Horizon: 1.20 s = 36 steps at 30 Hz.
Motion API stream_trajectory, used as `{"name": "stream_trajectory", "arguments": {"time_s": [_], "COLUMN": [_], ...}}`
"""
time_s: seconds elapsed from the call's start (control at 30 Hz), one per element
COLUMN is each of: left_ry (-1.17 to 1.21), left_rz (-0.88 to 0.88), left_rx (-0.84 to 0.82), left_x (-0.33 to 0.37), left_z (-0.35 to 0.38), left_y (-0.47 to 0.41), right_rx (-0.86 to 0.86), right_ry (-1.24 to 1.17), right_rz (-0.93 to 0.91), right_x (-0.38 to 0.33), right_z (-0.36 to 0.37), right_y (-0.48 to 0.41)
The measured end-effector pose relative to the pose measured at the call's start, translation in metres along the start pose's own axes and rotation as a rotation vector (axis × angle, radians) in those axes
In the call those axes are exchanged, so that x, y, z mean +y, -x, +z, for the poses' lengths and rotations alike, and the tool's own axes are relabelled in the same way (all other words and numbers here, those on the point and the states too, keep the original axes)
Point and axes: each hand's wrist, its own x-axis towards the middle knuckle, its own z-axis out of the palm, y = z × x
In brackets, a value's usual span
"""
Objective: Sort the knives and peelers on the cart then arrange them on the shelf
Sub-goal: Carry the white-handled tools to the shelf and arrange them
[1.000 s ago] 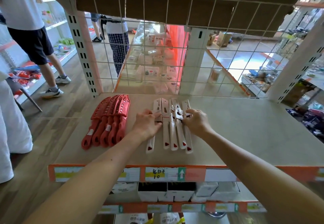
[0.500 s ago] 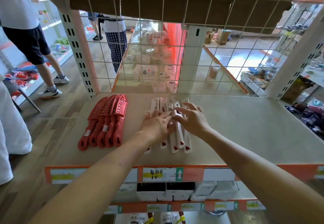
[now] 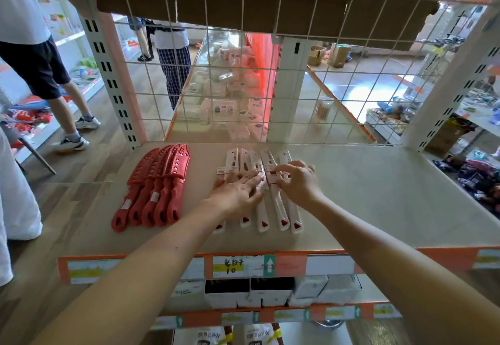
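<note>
Left hand [image 3: 238, 196] (now flattened) presses, right hand [image 3: 297, 182] pinches white knives [image 3: 281, 209].

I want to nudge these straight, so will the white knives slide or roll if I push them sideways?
Probably slide, not roll: the white knives lie flat on the smooth shelf. Likely light and stiff, looking like slim plastic.

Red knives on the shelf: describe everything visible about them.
The red plastic knives, five by their handles, lie flat on the pale shelf board, packed side by side and overlapping. Slotted sheaths point at the wire back, handles with end holes face the viewer. Small white stickers sit on some handles. Nothing else touches them.
</note>
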Motion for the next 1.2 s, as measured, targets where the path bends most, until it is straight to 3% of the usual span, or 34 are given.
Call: {"name": "stream_trajectory", "arguments": {"time_s": [0.57,1.2], "left_ry": [-0.011,-0.119], "left_rz": [-0.003,-0.002], "left_rx": [-0.091,-0.056], "left_x": [0.007,-0.005], "left_z": [0.002,0.005], "left_y": [-0.008,-0.003], "right_rx": [0.039,-0.013], "right_ry": [-0.167,-0.096], "right_rz": [0.199,0.028], "right_x": [0.002,-0.008], "right_z": [-0.015,-0.004], "right_y": [-0.005,0.008]}}
